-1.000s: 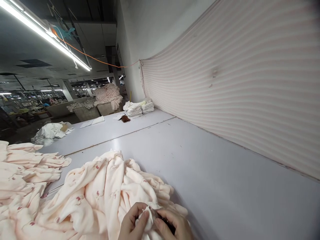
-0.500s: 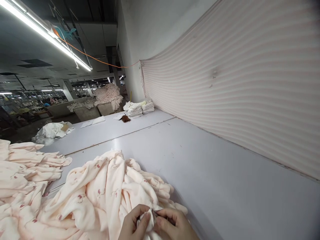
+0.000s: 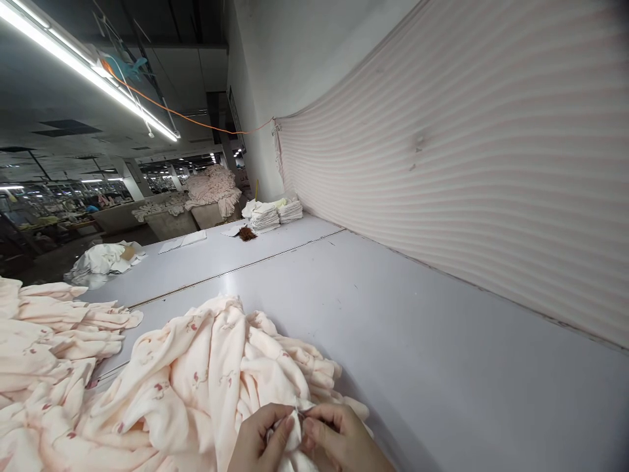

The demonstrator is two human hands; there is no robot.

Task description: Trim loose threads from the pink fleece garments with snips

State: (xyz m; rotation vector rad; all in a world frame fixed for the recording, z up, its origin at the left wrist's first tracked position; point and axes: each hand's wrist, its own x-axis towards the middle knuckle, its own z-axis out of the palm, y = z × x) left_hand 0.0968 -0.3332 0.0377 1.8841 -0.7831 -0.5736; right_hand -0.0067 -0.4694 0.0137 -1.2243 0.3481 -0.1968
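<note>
At the bottom of the head view, my left hand (image 3: pixel 263 436) is closed, pinching a bunched whitish bit of cloth (image 3: pixel 295 432) between thumb and fingers. My right hand (image 3: pixel 339 432) meets it from the right, thumb and forefinger pressed together at the cloth's edge. A small dark sliver shows near those fingertips, too small to name. Just beyond both hands lies a rumpled heap of pale pink soft fabric (image 3: pixel 196 380) with small reddish printed motifs. Whether the pinched cloth belongs to this heap I cannot tell.
More pink fabric (image 3: pixel 39 354) lies at the left. The grey table (image 3: pixel 417 367) runs along a striped cloth (image 3: pixel 466 183) hung on the wall. Farther back are folded white stacks (image 3: pixel 268 216), a brown tuft (image 3: pixel 246 233) and a whitish cloth bundle (image 3: pixel 103 259).
My hands have barely moved; the fingertips have shifted slightly at the pinched cloth. The heap lies as before, and the camera view has tilted a little.
</note>
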